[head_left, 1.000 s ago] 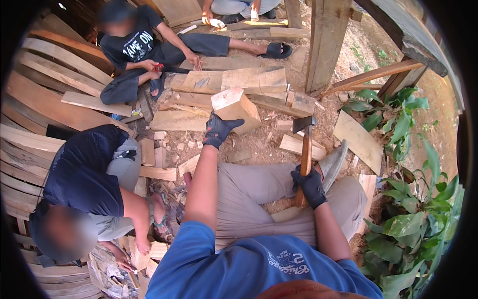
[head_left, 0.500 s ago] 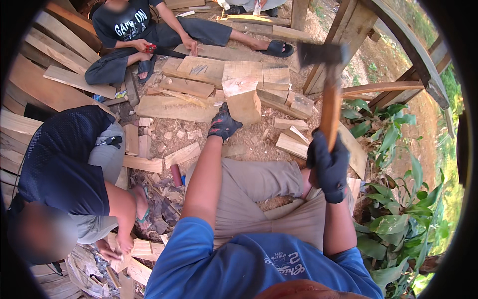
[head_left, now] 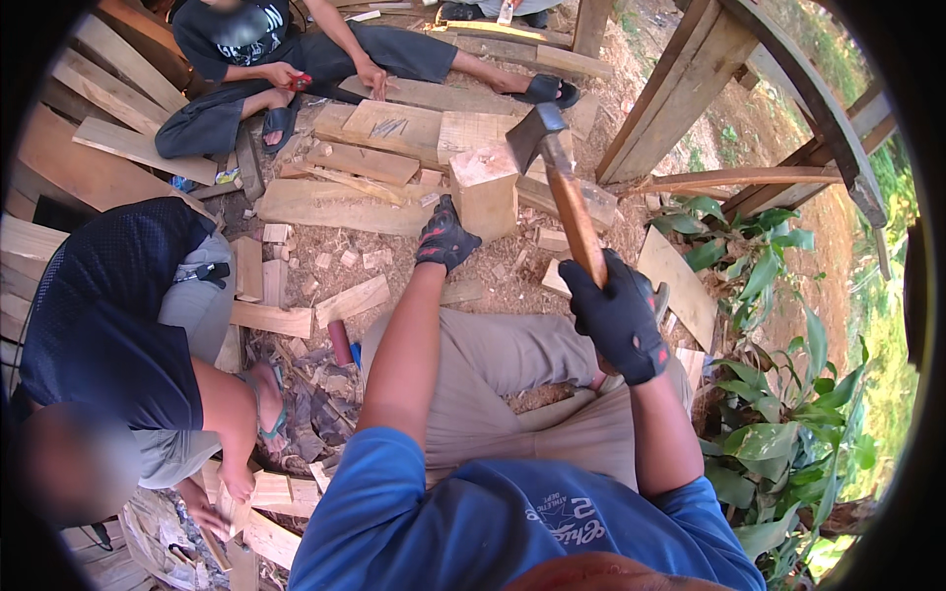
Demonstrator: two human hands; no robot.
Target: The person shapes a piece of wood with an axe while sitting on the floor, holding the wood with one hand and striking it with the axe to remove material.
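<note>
Hatchet (head_left: 552, 167) swung down (no containers).

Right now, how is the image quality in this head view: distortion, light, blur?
Head view: strong fisheye, black rim and bent beams at the edges; daylight blows out the grass at right; the hatchet in the right hand is sharp; the left hand is sharp too.

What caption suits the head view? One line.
Gloved right hand raises a hatchet over a wood block near the left hand.

one head-worn fisheye view looks steeply down, close over the hands, onto the wood-littered ground (head_left: 325, 261).
</note>
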